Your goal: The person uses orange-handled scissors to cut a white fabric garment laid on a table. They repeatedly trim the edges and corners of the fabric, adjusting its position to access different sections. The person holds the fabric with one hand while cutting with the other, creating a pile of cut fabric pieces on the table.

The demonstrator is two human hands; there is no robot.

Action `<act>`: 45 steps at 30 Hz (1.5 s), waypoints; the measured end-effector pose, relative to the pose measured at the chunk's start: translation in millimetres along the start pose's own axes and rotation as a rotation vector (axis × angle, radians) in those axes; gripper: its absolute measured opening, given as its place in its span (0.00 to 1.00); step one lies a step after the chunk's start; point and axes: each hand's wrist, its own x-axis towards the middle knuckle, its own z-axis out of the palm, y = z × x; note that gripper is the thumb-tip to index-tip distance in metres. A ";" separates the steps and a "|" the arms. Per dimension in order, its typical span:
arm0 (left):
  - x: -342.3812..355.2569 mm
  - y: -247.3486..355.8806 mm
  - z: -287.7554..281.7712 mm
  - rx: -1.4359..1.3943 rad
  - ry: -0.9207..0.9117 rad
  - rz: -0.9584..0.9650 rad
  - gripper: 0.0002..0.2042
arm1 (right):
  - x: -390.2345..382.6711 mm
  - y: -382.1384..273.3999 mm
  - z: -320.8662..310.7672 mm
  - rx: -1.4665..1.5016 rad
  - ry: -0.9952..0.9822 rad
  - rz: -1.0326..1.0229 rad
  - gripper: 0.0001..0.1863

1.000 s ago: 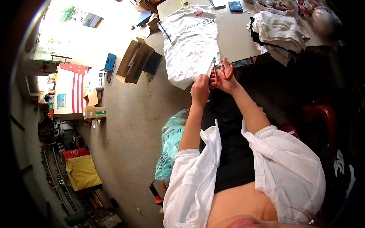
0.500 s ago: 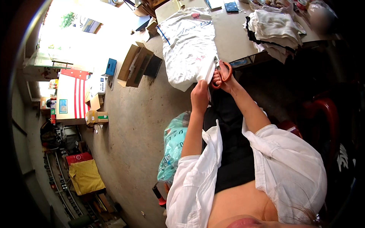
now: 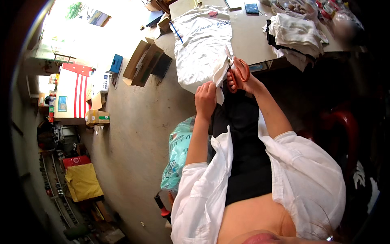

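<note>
I see my left hand (image 3: 205, 99) pinched shut on the hanging edge of a white garment (image 3: 201, 49), its fingers folded together over the cloth just below the front rim of the surface (image 3: 248, 42). My right hand (image 3: 243, 79) sits just beside it, closed through the handles of a pair of orange scissors (image 3: 239, 71); the blades point up into the fabric, though I cannot tell whether they are apart or together where the cloth covers them. The garment lies spread over the left part of the surface, with its lower portion draping off the edge toward my lap, and a loose strip of it hangs between my two hands.

Farther right on the surface I see a stack of folded white and dark clothes (image 3: 294, 36), well apart from the garment. On the floor to my left lies an open cardboard box (image 3: 142, 63), and near my left elbow there is a pale green plastic bag (image 3: 180, 152). A white cabinet with red stripes (image 3: 73, 91) stands farther off at the left.
</note>
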 end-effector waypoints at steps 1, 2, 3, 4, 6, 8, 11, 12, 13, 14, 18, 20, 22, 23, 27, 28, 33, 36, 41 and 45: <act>-3.1 0.5 0.7 -0.008 -0.015 0.011 0.04 | 0.7 -2.7 1.0 -0.065 -0.031 -0.013 0.36; -8.1 1.0 1.4 -0.015 -0.029 0.021 0.04 | 0.9 -4.9 2.9 -0.131 -0.064 -0.025 0.36; -10.9 2.9 1.7 -0.024 -0.030 0.021 0.04 | 0.7 -11.2 8.0 -0.211 -0.100 -0.030 0.36; -14.2 6.5 2.6 -0.067 -0.038 0.000 0.04 | -4.2 -17.9 11.0 -0.321 -0.143 -0.051 0.36; -17.5 13.3 4.5 -0.156 -0.043 -0.038 0.06 | -17.0 -34.2 24.5 -0.472 -0.163 -0.062 0.37; -9.4 25.5 -6.3 -0.321 0.039 -0.060 0.08 | -34.2 -53.2 37.7 -0.622 -0.211 -0.042 0.38; 2.4 34.9 -30.3 -0.619 0.207 -0.133 0.11 | -56.9 -74.3 51.1 -0.688 -0.462 -0.110 0.38; 10.8 34.5 -36.1 -0.596 0.367 -0.180 0.14 | -69.1 -80.1 64.4 -0.709 -0.450 -0.105 0.40; 20.1 31.8 -40.6 -0.567 0.515 -0.223 0.17 | -75.5 -84.5 70.1 -0.734 -0.503 -0.117 0.39; 32.8 30.1 -46.3 -0.549 0.598 -0.262 0.21 | -80.8 -91.1 73.5 -0.757 -0.555 -0.129 0.39; 57.9 14.2 -68.2 -0.442 0.566 -0.234 0.27 | -88.1 -107.3 81.3 -0.877 -0.701 -0.107 0.40; 57.9 4.1 -71.8 -0.469 0.429 -0.168 0.16 | -94.4 -102.5 85.3 -0.903 -0.741 -0.121 0.41; 58.5 -4.6 -76.7 -0.742 0.399 -0.105 0.14 | -99.9 -96.6 91.2 -0.913 -0.743 -0.116 0.42; 58.6 -8.3 -81.1 -0.877 0.377 -0.071 0.13 | -101.4 -95.2 92.8 -0.913 -0.743 -0.115 0.43; 61.6 -16.7 -111.1 -1.443 0.021 -0.058 0.13 | -108.4 -94.5 95.7 -0.940 -0.793 -0.051 0.47; 63.1 -15.1 -116.9 -1.383 0.020 -0.042 0.14 | -109.4 -93.4 95.3 -0.933 -0.768 -0.066 0.46; 56.5 -8.0 -120.7 -1.134 0.181 0.015 0.10 | -117.3 -88.8 105.0 -0.854 -0.726 -0.197 0.41; 49.2 -9.4 -120.4 -1.066 0.242 0.046 0.09 | -117.3 -88.3 90.7 -0.795 -0.635 -0.104 0.40; 53.7 -1.5 -126.5 -1.221 0.121 0.143 0.05 | -121.5 -87.9 54.5 -0.873 -0.673 -0.092 0.43; 69.4 -5.9 -120.0 -1.475 -0.133 0.285 0.08 | -131.2 -99.6 79.5 -0.922 -0.848 -0.021 0.47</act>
